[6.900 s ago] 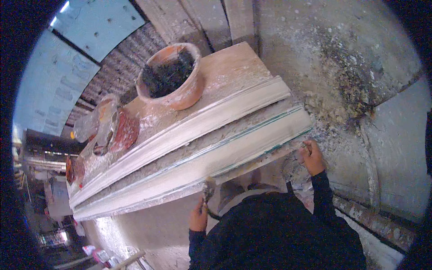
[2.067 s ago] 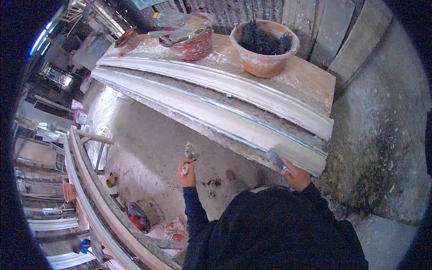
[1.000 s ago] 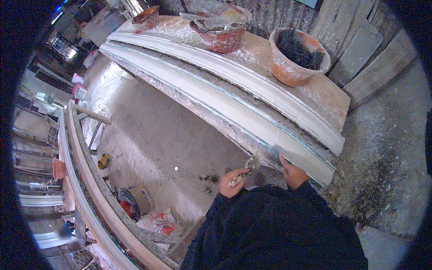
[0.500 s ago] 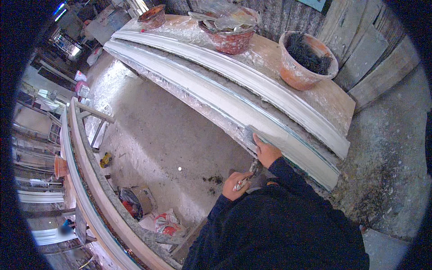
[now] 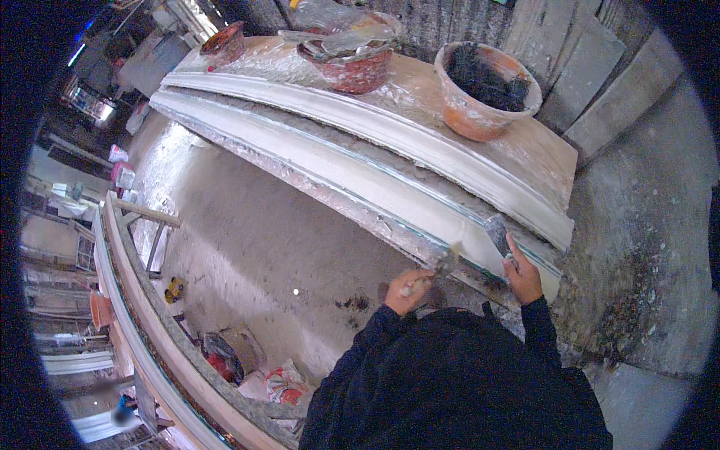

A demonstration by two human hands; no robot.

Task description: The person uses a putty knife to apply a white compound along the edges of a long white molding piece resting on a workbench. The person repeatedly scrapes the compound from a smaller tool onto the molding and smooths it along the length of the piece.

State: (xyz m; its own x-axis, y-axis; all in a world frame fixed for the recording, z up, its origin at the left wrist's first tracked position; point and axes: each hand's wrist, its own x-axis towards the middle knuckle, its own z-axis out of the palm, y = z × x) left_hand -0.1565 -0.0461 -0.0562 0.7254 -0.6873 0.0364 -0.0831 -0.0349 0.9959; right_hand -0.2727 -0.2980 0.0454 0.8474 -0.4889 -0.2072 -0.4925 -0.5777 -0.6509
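Note:
My right hand (image 5: 523, 277) is closed round a scraper (image 5: 496, 231), its broad grey blade resting on or just over the near white plaster strip (image 5: 360, 191), close to the strip's right end. In my left hand (image 5: 407, 291) is a plaster-caked tool (image 5: 448, 260), blurred by motion; it looks like a small trowel, but its exact kind is unclear. Its end is at the strip's near edge. Thin blue-green lines run along this long strip. Behind it lies a second, ridged white moulding (image 5: 375, 127) on the same bench.
At the bench's back stand an orange tub (image 5: 480, 127) with dark fibrous stuff, a red basin (image 5: 352, 71) heaped with plaster-smeared pieces, and a smaller basin (image 5: 225, 43). Boards (image 5: 630, 101) lean behind. Left, a long curved bench (image 5: 154, 322) borders the floor; bags (image 5: 281, 382) lie beside it.
My right hand has moved right along the strip with the scraper, away from my left hand. The left-hand tool has swung to the strip's near edge. The view has shifted slightly.

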